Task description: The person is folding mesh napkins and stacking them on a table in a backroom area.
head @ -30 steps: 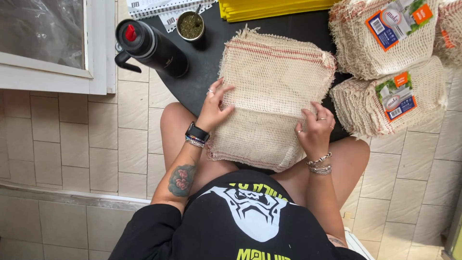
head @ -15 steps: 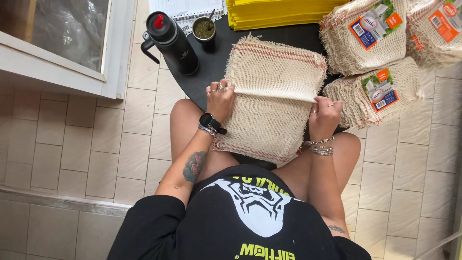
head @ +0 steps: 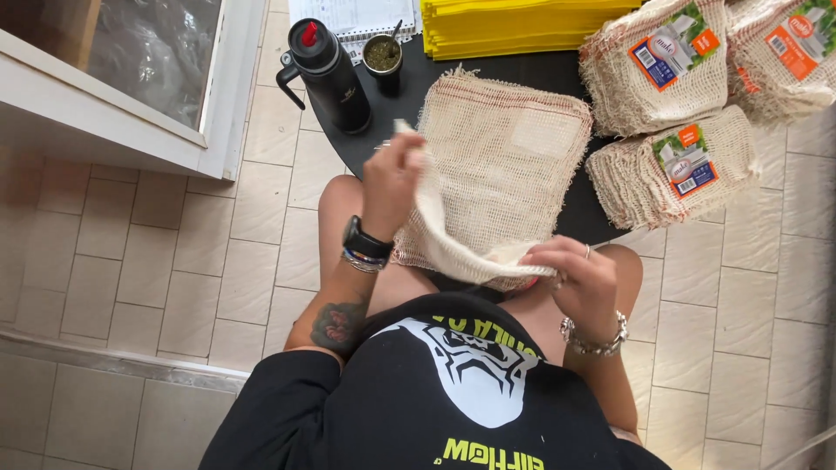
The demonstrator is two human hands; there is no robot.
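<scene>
Pinches 1 corner of the top cream, loose-woven mesh cloth [head: 433,228] in the left hand [head: 392,178], grip clenched tight and raised up high. Clutches the near edge of the same cloth in the right hand [head: 570,277], fingers curled shut over it, low down by the lap.

Looks new: half a second ago, both hands low at the 2 sides of the cloth, with the cloth lying nearly flat. Now lifted on the left and bent into a long curl between the 2 hands. So, peeled partly off the pile of same cream mesh cloths [head: 509,161] below, and touching it only near the bottom edge.

Under that, the pile itself, half on the bare knees and half on the round black desk [head: 557,77].

Farther out on the desk: a tall black flask with a red cap [head: 326,74], a small cup of green leaves with a metal straw [head: 381,57], a flat yellow stack [head: 514,26], and 3 tied bundles of mesh cloths with paper labels [head: 662,74]. All around, pale floor tiles [head: 131,261].
</scene>
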